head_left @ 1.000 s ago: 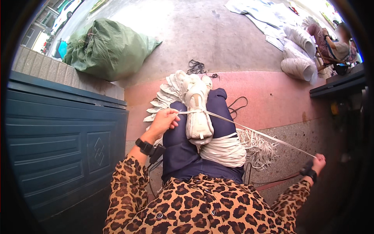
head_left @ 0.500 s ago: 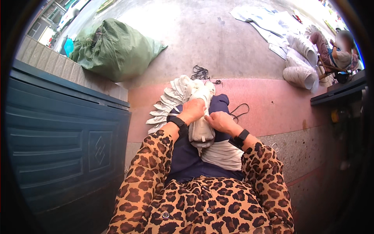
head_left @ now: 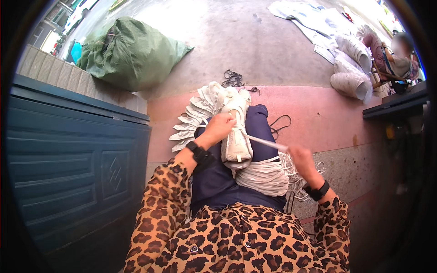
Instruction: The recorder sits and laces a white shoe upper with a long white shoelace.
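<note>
A cream-white shoe [head_left: 236, 150] lies along my lap, its heel toward me. My left hand [head_left: 220, 127] is closed at the shoe's left side, gripping it near the lacing; the fingertips are partly hidden. From the shoe a white shoelace [head_left: 266, 142] runs taut to the right, and its far part is in my right hand [head_left: 301, 160], closed and slightly blurred. A thick bundle of white laces [head_left: 261, 178] lies over my right thigh, with loose ends hanging beside it. Several more white shoes [head_left: 196, 116] are fanned out beyond my left knee.
Black laces [head_left: 233, 78] lie on the floor ahead, and a black cord [head_left: 281, 125] beside my right knee. A big green sack [head_left: 132, 54] stands front left, behind a blue panelled door [head_left: 77, 154]. White rolled bundles [head_left: 350, 84] and a seated person [head_left: 396, 63] are at far right.
My right hand has moved away from the shoe, right and toward me, drawing the shoelace out straight. My left hand has shifted slightly left, still at the shoe.
</note>
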Demonstrator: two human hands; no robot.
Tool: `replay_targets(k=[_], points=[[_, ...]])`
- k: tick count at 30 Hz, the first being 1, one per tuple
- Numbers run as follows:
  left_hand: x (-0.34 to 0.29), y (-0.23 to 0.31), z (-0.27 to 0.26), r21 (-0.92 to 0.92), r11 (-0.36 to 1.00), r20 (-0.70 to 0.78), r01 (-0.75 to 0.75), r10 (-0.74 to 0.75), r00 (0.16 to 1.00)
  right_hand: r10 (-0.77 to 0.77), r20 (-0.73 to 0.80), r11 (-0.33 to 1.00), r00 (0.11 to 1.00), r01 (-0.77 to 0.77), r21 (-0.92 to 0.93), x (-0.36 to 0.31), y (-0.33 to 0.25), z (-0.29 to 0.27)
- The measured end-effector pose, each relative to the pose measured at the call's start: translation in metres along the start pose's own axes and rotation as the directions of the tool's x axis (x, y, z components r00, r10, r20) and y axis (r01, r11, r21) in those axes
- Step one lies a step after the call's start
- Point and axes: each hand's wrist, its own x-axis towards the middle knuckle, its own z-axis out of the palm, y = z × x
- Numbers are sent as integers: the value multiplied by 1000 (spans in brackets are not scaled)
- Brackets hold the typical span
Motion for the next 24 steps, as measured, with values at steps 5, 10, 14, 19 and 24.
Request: replay_targets(k=[5, 10, 14, 19, 24], points=[[-43, -17, -8, -135, 984, -61, 118, -127, 990, -269, -216, 937, 939, 307, 168, 68, -30, 49], [-50, -22, 2, 145, 967, -359, -209, 249, 900, -407, 252, 877, 878, 453, -161, 110, -55, 121], [-42, -24, 7, 263, 947, -392, -184, 280, 876, -301, 304, 904, 904, 372, -212, 122, -40, 133], [-36, -20, 8, 348, 926, -329, -146, 267, 906, -155, 249, 979, 956, 182, -92, 119, -30, 132], [-22, -12, -2, 517, 842, -157, -154, 269, 950, -120, 253, 991, 960, 132, -28, 120, -33, 130]])
